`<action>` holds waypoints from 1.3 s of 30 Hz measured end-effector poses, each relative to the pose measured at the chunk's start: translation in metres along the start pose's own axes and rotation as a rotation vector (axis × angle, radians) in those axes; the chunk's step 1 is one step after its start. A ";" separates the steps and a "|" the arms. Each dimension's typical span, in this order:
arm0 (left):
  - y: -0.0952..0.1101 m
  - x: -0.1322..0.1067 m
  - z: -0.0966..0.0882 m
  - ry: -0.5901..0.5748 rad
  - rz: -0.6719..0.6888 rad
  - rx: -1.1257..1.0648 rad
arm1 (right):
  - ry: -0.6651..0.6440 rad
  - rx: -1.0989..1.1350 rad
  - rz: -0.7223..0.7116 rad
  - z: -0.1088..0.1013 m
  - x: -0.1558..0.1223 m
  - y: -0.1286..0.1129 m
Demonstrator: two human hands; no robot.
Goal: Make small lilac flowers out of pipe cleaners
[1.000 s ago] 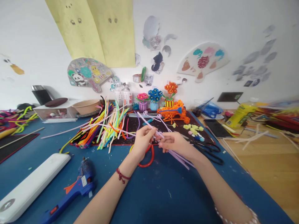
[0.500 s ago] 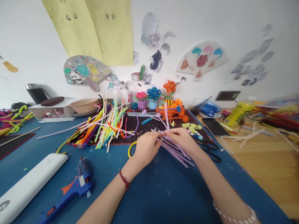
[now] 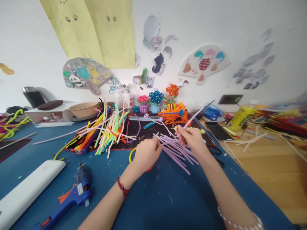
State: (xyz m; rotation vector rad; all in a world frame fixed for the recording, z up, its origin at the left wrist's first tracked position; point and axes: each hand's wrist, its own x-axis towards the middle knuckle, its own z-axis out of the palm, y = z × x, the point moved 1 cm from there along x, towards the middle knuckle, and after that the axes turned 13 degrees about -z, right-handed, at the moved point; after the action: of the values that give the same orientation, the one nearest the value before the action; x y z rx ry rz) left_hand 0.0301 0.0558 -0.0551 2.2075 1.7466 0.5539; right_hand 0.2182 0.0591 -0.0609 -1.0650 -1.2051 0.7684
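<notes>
- The right hand (image 3: 192,138) has thumb and fingers clamped on one lilac stem (image 3: 193,116), which points upward, away from this grip.
- The left hand (image 3: 146,155) is curled; whether it holds something, one cannot tell.
- Loose lilac stems (image 3: 177,154) lie between both hands.
- Beyond the right grip lies an orange pile (image 3: 173,119).

There, up beyond the right fingers (image 3: 187,131), a bold red 囍 (image 3: 204,64) fills the white fan (image 3: 196,65)! Past the left fingers (image 3: 158,147), a clear bottle (image 3: 127,98) flashes red Chinese characters (image 3: 130,102), too small to read surely.
</notes>
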 end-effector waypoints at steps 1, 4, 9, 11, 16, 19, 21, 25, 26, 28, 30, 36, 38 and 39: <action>-0.001 0.001 -0.002 0.010 -0.097 -0.080 | 0.026 -0.009 -0.018 0.001 0.000 -0.001; -0.002 0.005 -0.005 0.049 -0.214 -0.333 | 0.033 -0.052 -0.056 0.009 -0.004 -0.004; -0.001 0.004 -0.004 0.066 -0.194 -0.392 | -0.195 -0.079 -0.018 0.023 -0.012 -0.004; 0.002 0.001 -0.001 0.050 -0.148 -0.282 | -0.219 -0.132 0.004 0.023 -0.012 -0.001; 0.009 -0.006 0.014 0.014 -0.037 0.065 | -0.196 -0.333 0.024 0.014 -0.009 0.005; 0.011 -0.008 0.021 -0.026 0.019 0.160 | -0.209 -0.406 0.017 0.009 -0.007 0.007; 0.012 -0.008 0.021 -0.039 0.024 0.178 | -0.229 -0.414 0.019 0.007 -0.006 0.009; 0.013 -0.007 0.011 0.029 -0.055 0.066 | -0.253 -0.407 0.059 0.007 -0.005 0.011; 0.013 -0.006 0.009 0.050 -0.073 -0.021 | -0.267 -0.390 0.072 0.008 -0.006 0.011; 0.012 -0.005 0.005 0.054 -0.071 -0.230 | -0.323 -0.321 0.092 0.012 -0.007 0.010; 0.011 -0.004 0.005 -0.004 -0.025 -0.401 | -0.397 -0.225 0.095 0.016 -0.009 0.008; 0.007 -0.003 0.008 -0.138 0.086 -0.494 | -0.481 -0.039 0.073 0.020 -0.012 0.004; 0.007 -0.003 0.006 -0.136 0.088 -0.454 | -0.495 -0.013 0.072 0.019 -0.012 0.002; 0.006 -0.003 0.005 -0.134 0.087 -0.433 | -0.510 -0.005 0.071 0.018 -0.012 0.002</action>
State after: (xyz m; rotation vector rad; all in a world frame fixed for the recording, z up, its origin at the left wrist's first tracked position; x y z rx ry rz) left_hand 0.0375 0.0515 -0.0573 1.9679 1.3205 0.7086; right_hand 0.1977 0.0529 -0.0662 -0.9469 -1.6024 1.1364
